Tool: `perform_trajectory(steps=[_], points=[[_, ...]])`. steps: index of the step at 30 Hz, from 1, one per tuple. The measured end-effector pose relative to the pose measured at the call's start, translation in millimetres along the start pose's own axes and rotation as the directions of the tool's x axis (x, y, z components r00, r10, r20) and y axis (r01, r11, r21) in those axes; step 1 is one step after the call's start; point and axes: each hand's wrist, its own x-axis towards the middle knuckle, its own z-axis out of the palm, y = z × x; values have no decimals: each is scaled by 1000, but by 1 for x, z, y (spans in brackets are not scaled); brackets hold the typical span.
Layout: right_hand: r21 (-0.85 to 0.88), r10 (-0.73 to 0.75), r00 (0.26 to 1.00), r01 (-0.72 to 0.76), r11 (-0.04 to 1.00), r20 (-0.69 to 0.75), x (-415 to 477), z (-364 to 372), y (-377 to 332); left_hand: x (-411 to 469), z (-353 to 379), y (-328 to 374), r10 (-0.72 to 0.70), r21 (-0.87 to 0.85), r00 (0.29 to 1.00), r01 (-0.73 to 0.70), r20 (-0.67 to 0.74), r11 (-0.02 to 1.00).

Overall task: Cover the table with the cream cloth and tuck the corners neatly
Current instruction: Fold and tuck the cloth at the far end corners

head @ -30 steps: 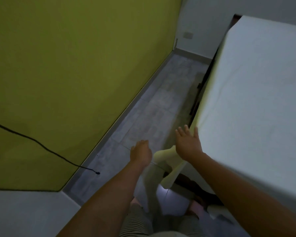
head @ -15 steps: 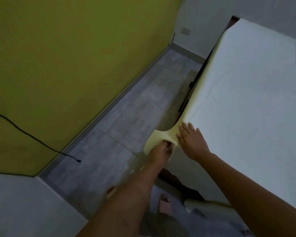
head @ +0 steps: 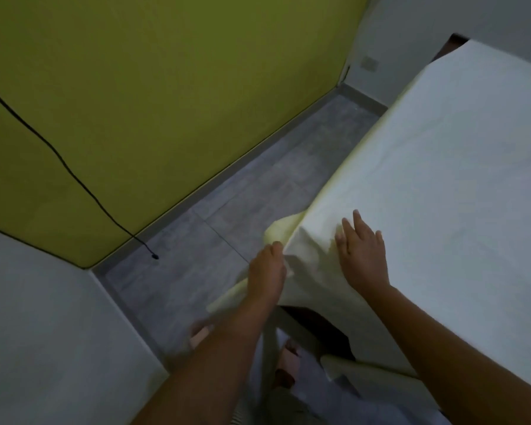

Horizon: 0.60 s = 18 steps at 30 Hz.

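The cream cloth (head: pixel 442 179) lies spread over the table on the right and hangs down its near sides. At the table's near left corner my left hand (head: pixel 267 273) is closed on the loose cloth flap that sticks out over the floor. My right hand (head: pixel 360 251) lies flat, fingers apart, on the cloth just inside that corner, pressing it to the tabletop. A dark part of the table (head: pixel 316 325) shows under the lifted cloth below the corner. The table's far corner (head: pixel 452 49) peeks out dark beyond the cloth.
A yellow-green wall (head: pixel 166 102) runs along the left, with a narrow strip of grey tiled floor (head: pixel 258 185) between it and the table. A black cable (head: pixel 74 176) hangs down the wall to the floor. My feet (head: pixel 288 357) stand by the corner.
My left hand went from open beside the corner to gripping the cloth flap. My right hand slid onto the tabletop by the corner. The view shifted right and closer.
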Motion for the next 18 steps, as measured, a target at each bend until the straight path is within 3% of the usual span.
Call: perform_trajectory(steps=[3, 7, 9, 12, 16, 18], points=[[-32, 30, 999, -29, 999, 30, -20, 0, 15, -2, 21, 26, -107, -84, 983, 121, 150, 989], [-79, 69, 994, -62, 995, 81, -40, -2, 48, 1, 26, 52, -209, -296, 973, 230, 102, 927], [-82, 103, 990, -95, 992, 95, -43, -2, 61, 6, 22, 50, -273, -317, 959, 282, 73, 906], [-39, 137, 984, -133, 990, 116, -47, 2, 64, 10, 15, 41, -250, -219, 968, 241, -10, 945], [-30, 54, 990, -51, 998, 127, -50, 7, 58, 17, 3, 41, -126, -210, 968, 79, -218, 974], [-24, 41, 991, -38, 999, 128, -52, 9, 58, 14, 9, 35, -134, -164, 963, 97, -234, 982]])
